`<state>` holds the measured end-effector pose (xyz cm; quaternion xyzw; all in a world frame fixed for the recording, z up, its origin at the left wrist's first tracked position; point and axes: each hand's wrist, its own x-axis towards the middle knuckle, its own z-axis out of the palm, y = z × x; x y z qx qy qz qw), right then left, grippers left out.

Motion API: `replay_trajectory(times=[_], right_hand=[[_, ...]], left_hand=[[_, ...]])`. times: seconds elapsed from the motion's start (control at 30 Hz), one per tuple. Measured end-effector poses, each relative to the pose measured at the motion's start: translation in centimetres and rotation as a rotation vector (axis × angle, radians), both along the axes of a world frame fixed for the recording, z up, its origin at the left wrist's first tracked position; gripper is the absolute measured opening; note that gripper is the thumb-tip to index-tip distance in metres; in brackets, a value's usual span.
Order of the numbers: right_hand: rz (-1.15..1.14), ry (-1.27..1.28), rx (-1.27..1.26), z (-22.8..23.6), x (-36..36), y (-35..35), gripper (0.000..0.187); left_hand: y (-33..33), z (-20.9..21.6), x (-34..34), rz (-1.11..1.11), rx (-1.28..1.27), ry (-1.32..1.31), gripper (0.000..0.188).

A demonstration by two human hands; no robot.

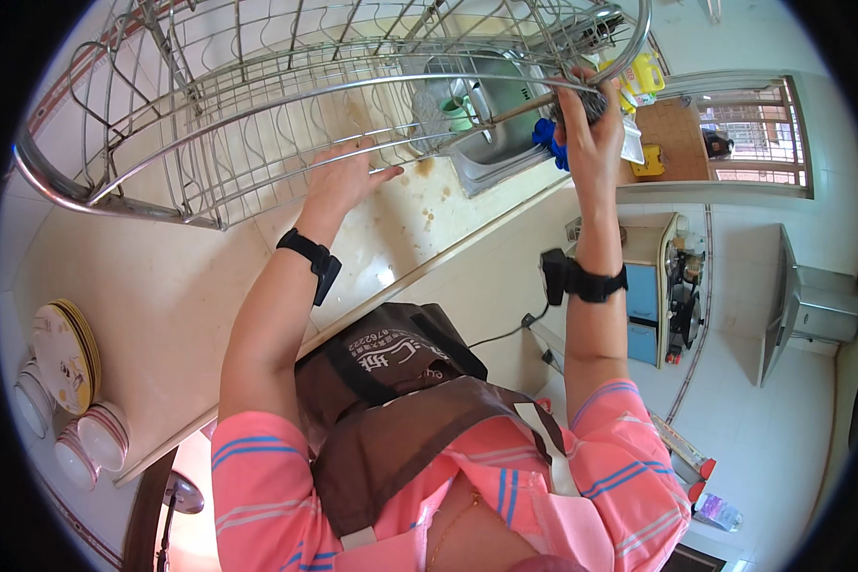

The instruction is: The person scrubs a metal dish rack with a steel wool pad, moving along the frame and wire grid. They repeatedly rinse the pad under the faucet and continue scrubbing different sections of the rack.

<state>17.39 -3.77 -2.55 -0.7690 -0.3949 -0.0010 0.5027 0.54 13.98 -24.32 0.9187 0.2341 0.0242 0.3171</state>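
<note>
A large metal wire dish rack is tilted across the upper part of the head view, over the countertop. My left hand is at its lower edge, fingers partly hidden behind the wires and thumb stretched to the right; it appears to hold the rack up. At the rack's right end, my right hand is closed around a grey steel wool scrubber, pressed against the thick end tube. Both wrists wear black straps with small boxes.
Behind the rack lies a steel sink with a green cup in it. A blue bunched item and a yellow bottle are beside it. Stacked plates and bowls sit at left. A stove stands right.
</note>
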Motion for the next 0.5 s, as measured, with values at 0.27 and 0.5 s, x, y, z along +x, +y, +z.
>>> replay_trajectory(times=[0.27,0.5], right_hand=[[-0.148,0.030,-0.147,-1.8,0.0,-0.4,0.021],[-0.056,-0.169,-0.070,-6.3,0.3,0.5,0.018]], left_hand=[[-0.2,-0.5,-0.2,0.043,0.090,-0.147,0.074],[0.0,-0.1,-0.1,0.027,0.068,-0.096,0.078]])
